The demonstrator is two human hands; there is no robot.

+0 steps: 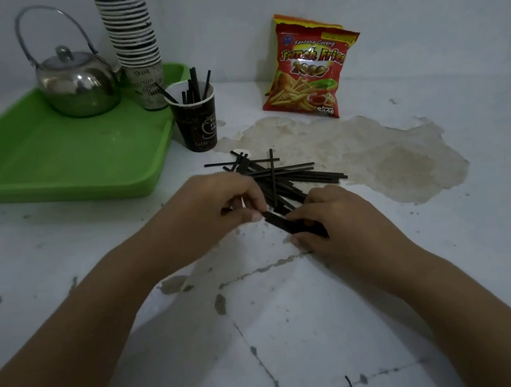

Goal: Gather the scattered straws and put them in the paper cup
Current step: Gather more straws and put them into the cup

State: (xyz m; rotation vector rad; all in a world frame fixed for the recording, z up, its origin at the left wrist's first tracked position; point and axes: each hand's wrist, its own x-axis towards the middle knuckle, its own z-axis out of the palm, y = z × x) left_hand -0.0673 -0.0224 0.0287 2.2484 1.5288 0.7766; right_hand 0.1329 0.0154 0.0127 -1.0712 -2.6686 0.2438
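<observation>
At the far left, a shallow green plastic tray (53, 159) is carrying a round steel kettle (76, 83) and a tall stack of paper cups (134, 32); just beside its rim the dark printed paper cup (196, 120) is already holding several straws. Nearer, the left hand (217, 204) is pinching one end of a small bundle of thin black straws (292, 224) while the right hand (333, 216) is clamping the other; squaring the ends should help. Loose straws (284, 174) are lying just behind, with a red snack bag (307, 69) well clear.

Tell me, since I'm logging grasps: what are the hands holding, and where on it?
A small bundle of black straws. The right hand closes around its near end; the left hand pinches its far end with its fingertips.
</observation>
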